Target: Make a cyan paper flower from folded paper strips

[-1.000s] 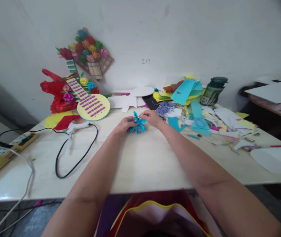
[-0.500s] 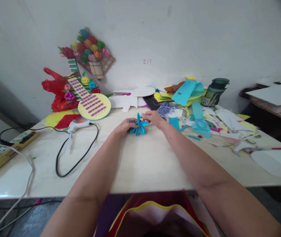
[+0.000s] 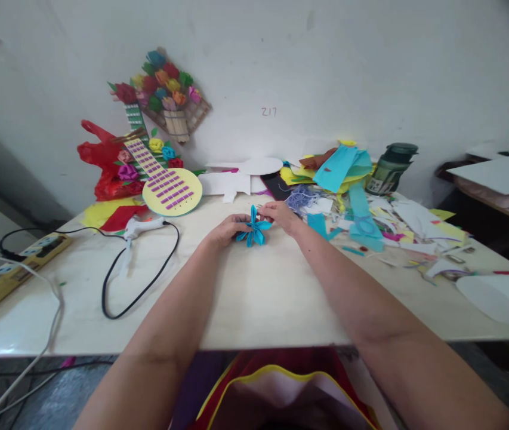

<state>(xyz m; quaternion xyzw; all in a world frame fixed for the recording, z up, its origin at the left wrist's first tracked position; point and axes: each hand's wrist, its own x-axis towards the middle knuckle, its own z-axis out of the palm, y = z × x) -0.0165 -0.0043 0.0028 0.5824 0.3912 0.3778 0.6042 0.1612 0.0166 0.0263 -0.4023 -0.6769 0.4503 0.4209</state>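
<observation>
A blue paper flower (image 3: 254, 227) with several pointed petals is held over the white table, its face turned toward me. My left hand (image 3: 231, 228) is closed on its left side, thumb and fingers pinching near the flower's middle. At the upper right of the flower, my right hand (image 3: 280, 216) is closed in a pinch close to a petal. Some small thin thing seems to be between those fingertips, too small to name. The back of the flower is hidden from me.
A white glue gun (image 3: 144, 227) with a looping black cord lies left, near a yellow power strip (image 3: 25, 263). Behind it leans a yellow paper guitar (image 3: 172, 192). Paper scraps (image 3: 419, 224) and a dark green bottle (image 3: 392, 169) are at right.
Both hands stay around the blue flower, which has barely shifted or turned. The whole view has moved very slightly.
</observation>
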